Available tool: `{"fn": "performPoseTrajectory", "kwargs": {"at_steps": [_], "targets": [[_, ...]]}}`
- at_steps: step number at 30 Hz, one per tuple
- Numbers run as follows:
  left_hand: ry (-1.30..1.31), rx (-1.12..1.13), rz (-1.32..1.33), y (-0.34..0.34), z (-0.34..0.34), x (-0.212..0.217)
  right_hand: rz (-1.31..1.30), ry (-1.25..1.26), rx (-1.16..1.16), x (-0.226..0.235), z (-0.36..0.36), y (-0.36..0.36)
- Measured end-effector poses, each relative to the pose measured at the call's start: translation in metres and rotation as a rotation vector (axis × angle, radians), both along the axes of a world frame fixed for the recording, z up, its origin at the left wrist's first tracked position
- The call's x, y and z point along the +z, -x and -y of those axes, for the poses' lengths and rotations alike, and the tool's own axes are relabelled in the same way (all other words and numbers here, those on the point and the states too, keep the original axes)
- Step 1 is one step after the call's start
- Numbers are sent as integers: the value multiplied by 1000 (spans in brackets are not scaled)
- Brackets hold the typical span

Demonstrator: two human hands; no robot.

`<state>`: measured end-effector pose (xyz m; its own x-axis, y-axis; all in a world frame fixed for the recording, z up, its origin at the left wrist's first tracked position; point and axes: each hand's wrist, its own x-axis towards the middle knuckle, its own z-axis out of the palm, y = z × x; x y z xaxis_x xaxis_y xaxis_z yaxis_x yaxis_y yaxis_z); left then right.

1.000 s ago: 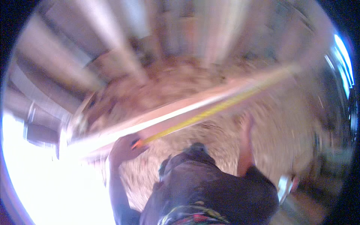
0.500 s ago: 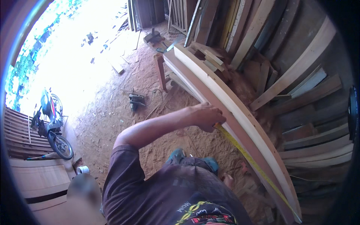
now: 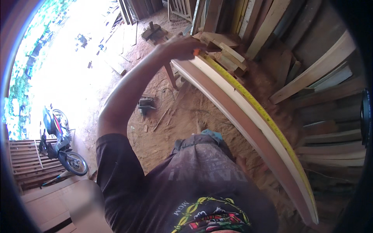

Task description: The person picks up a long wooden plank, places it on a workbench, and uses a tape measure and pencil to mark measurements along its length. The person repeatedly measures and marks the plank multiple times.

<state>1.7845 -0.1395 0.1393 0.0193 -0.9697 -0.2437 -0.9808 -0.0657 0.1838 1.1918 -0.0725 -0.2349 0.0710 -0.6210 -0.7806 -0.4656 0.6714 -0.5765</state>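
My left hand is closed around a tape measure, of which a small orange part shows by the fingers. The hand is at the far end of two long boards. From it the yellow tape blade stretches along the top of the pale board down to its near end at the lower right. Against that board's left side lies a reddish-brown board. Most of my left fingers are hidden behind the hand, and my right hand is out of the picture.
Timber planks lean along the right wall. Short offcuts lie beyond the boards' far end. A corded power tool rests on the sawdust-covered ground. A motorcycle stands at the left, by a slatted wooden frame.
My left hand has moved away from me to the boards' far end, drawing out more tape. The blade now lies along the pale board instead of crossing the reddish one.
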Motion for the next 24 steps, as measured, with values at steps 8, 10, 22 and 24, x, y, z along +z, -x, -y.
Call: {"fn": "performPoseTrajectory", "kwargs": {"at_steps": [8, 10, 22, 24], "targets": [[2, -119, -47, -111, 28, -31, 115, -80, 61, 2, 51, -133], [-18, -136, -66, -125, 34, -40, 93, -15, -5, 5, 52, -144], [-184, -356, -279, -171, 64, -56, -44, -125, -387, 5, -21, -204], [-219, -407, -253, -174, 69, -54, -96, -66, -295, 13, -28, -243]]}}
